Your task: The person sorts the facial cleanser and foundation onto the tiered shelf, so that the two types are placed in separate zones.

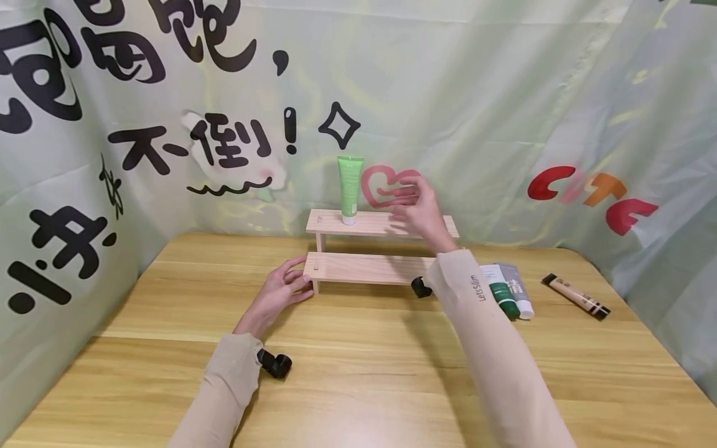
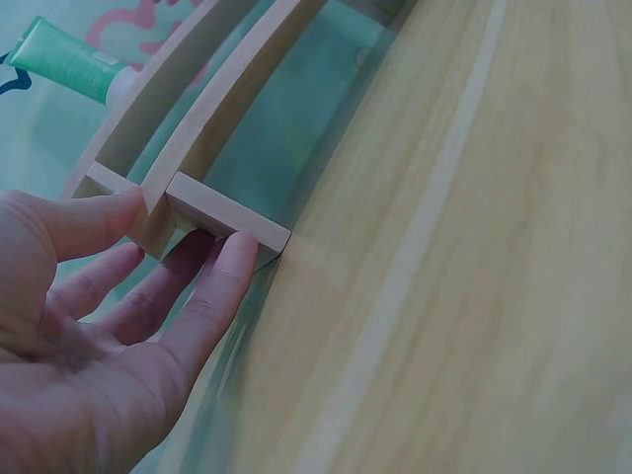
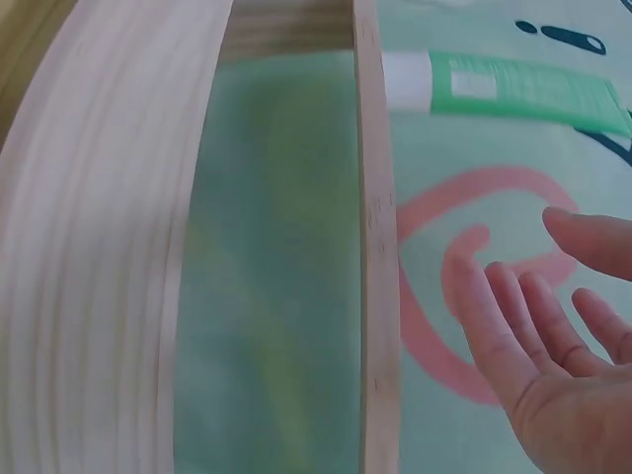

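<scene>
A two-step wooden display rack (image 1: pixel 358 267) stands at the back of the table. My left hand (image 1: pixel 282 286) holds the left end of its lower step. In the left wrist view the thumb (image 2: pixel 99 222) rests at the step's end and a fingertip touches the short leg (image 2: pixel 227 212). A light green squeeze tube (image 1: pixel 350 186) stands upright on its white cap, on the left part of the upper step. To the right of this tube, my right hand (image 1: pixel 417 208) is over the upper step, fingers loosely extended and holding nothing.
Right of the rack lie a white and dark green tube (image 1: pixel 500 292) and a grey tube (image 1: pixel 516 289), side by side. Farther right is a slim beige tube with black ends (image 1: pixel 576 296). A printed cloth (image 1: pixel 476 112) hangs close behind the table.
</scene>
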Tool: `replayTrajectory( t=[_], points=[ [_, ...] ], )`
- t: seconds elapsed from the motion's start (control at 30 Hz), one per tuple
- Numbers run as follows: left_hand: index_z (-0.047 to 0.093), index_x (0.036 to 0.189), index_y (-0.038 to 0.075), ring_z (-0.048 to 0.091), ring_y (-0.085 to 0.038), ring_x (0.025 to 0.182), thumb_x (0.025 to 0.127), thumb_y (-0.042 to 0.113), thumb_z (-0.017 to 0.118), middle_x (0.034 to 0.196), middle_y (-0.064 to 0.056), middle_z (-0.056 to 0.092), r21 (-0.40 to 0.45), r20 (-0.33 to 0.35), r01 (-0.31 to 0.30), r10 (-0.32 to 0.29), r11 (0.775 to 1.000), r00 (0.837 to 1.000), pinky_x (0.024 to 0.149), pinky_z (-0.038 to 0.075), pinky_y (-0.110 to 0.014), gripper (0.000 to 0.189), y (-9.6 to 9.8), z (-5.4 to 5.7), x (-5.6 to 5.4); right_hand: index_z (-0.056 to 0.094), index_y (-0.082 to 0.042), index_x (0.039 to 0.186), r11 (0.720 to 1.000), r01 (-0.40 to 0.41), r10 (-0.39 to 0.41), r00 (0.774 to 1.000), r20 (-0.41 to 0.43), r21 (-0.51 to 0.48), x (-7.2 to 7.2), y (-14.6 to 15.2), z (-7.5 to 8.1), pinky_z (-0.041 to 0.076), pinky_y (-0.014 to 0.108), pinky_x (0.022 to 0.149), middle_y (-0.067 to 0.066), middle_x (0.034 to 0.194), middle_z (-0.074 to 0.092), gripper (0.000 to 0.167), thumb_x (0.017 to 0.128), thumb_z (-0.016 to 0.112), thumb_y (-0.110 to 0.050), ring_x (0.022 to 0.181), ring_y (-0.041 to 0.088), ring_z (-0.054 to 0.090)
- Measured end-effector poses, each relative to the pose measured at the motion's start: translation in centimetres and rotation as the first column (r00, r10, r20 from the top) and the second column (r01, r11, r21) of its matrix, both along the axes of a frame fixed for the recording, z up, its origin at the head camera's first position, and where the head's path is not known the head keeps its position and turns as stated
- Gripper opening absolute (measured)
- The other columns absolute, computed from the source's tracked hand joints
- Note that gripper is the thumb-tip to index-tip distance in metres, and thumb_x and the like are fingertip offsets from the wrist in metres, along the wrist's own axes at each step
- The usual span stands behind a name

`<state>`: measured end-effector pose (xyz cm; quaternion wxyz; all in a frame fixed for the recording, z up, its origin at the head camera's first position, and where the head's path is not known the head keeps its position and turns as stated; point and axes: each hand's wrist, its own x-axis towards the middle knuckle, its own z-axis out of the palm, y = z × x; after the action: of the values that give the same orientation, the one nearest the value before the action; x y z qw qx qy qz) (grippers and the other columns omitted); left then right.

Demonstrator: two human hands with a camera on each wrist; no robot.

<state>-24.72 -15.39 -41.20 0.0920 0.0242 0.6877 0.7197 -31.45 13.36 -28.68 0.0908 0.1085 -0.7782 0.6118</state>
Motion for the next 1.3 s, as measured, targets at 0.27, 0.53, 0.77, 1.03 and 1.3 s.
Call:
replayTrajectory(
  t=[0.27,0.53,0.77,1.03,1.3],
  points=[
    [0.033,0.157,0.003,0.056,-0.038,0.121,0.106,-0.004,0.046,0.138,-0.03,0.05,0.008,0.002,-0.002,0.002,1.0,1.0,0.098,0.056,-0.038,0.053,0.1,0.0,0.0,0.04,0.005,0.147,0.999,0.027,-0.026,0.999,0.029,-0.03,0.6,3.2,0.1,0.061,0.04,0.089,0.03,0.133,0.053,0.054,0.096,0.056,0.014,0.115,0.042,0.058],
    [0.032,0.157,0.002,0.054,-0.04,0.123,0.106,-0.004,0.046,0.139,-0.03,0.049,0.014,0.009,-0.003,0.003,1.0,1.0,0.1,0.055,-0.04,0.053,-0.1,0.1,0.1,0.037,0.006,0.148,0.999,0.047,-0.046,0.999,0.022,-0.019,1.2,6.1,-0.3,0.06,0.041,0.091,0.031,0.135,0.051,0.056,0.097,0.058,0.012,0.106,0.03,0.062],
    [0.03,0.158,0.003,0.052,-0.043,0.126,0.106,-0.004,0.044,0.14,-0.03,0.046,0.033,0.016,0.017,-0.017,0.999,1.0,0.102,0.053,-0.042,0.054,0.0,0.2,0.1,0.036,0.009,0.146,0.997,0.08,-0.08,0.996,-0.031,-0.009,1.7,9.0,-0.6,0.062,0.027,0.08,0.021,0.121,0.056,0.057,0.095,0.062,0.011,0.091,0.011,0.063],
    [0.029,0.158,0.002,0.051,-0.045,0.127,0.107,-0.004,0.044,0.142,-0.032,0.045,0.035,0.009,0.023,-0.024,0.999,1.0,0.102,0.053,-0.041,0.054,0.0,0.2,0.1,0.035,0.006,0.148,0.987,0.156,-0.156,0.988,-0.024,0.041,2.5,12.1,-0.9,0.06,0.019,0.076,0.017,0.122,0.056,0.057,0.098,0.062,0.004,0.092,0.009,0.065],
    [0.03,0.157,0.002,0.052,-0.044,0.126,0.106,-0.004,0.044,0.142,-0.033,0.045,0.032,0.003,0.015,-0.016,0.999,1.0,0.101,0.054,-0.04,0.053,0.0,0.1,0.0,0.037,0.003,0.146,0.979,0.199,-0.199,0.98,0.002,0.047,3.5,14.7,-1.4,0.059,0.018,0.073,-0.001,0.111,0.057,0.054,0.099,0.063,0.001,0.091,0.009,0.065]
  ],
)
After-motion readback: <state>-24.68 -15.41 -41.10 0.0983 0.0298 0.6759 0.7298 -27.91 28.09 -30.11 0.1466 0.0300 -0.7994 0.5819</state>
